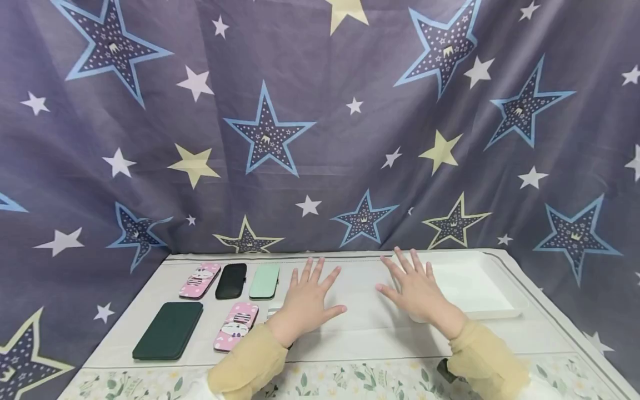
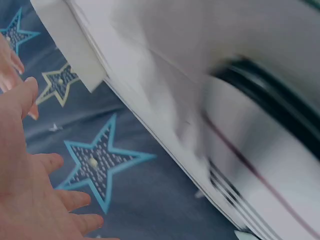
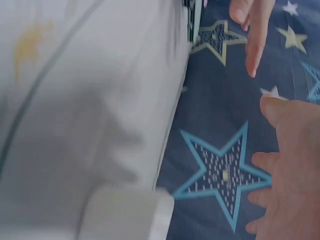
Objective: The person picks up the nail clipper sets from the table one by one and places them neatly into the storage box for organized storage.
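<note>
My left hand (image 1: 306, 303) is held over the table with its fingers spread and straight, holding nothing. Partly hidden beneath it lies a white striped case (image 2: 250, 130), large and blurred in the left wrist view. Left of that hand are a pink cartoon case (image 1: 236, 328), a mint green case (image 1: 264, 281), a black case (image 1: 231, 281) and a second pink cartoon case (image 1: 199, 280). Farther left lies a larger dark green flat case (image 1: 168, 330). My right hand (image 1: 419, 291), also spread and holding nothing, overlaps the left side of a white tray (image 1: 520, 309) in the head view.
A pale tablecloth (image 1: 360, 333) covers the table, with a floral band (image 1: 340, 380) along the near side. Behind the table hangs a dark curtain (image 1: 310, 66) printed with stars. A yellow stain (image 3: 30, 47) shows on the cloth in the right wrist view.
</note>
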A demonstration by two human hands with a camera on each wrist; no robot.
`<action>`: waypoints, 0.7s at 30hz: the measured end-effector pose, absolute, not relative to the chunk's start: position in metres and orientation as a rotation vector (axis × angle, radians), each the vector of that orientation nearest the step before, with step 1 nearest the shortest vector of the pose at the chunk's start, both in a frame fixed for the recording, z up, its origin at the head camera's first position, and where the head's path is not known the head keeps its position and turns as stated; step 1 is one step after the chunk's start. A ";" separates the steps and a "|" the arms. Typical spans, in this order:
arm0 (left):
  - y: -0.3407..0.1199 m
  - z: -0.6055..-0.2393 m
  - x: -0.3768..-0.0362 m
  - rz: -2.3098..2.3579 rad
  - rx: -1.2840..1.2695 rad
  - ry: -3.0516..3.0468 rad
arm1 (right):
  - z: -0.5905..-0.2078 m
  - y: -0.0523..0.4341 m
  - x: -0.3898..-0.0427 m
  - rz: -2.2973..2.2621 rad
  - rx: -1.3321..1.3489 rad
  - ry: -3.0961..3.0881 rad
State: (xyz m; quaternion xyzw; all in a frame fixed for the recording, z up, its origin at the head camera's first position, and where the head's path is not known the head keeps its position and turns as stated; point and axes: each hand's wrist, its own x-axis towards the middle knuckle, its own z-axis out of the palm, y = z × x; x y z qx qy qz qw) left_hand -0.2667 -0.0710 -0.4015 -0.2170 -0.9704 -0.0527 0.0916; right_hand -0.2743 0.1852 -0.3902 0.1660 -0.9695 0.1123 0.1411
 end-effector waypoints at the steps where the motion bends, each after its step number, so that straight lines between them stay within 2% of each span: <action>1: -0.065 -0.400 -0.267 -0.142 -0.657 -2.879 | -0.387 0.189 -0.277 0.324 0.467 -2.803; 12: 0.001 -0.405 -0.267 -0.052 -0.837 -2.827 | -0.370 0.245 -0.296 0.373 0.325 -2.820; 21: 0.036 -0.414 -0.277 -0.267 -0.924 -2.842 | -0.366 0.301 -0.310 0.378 0.175 -2.862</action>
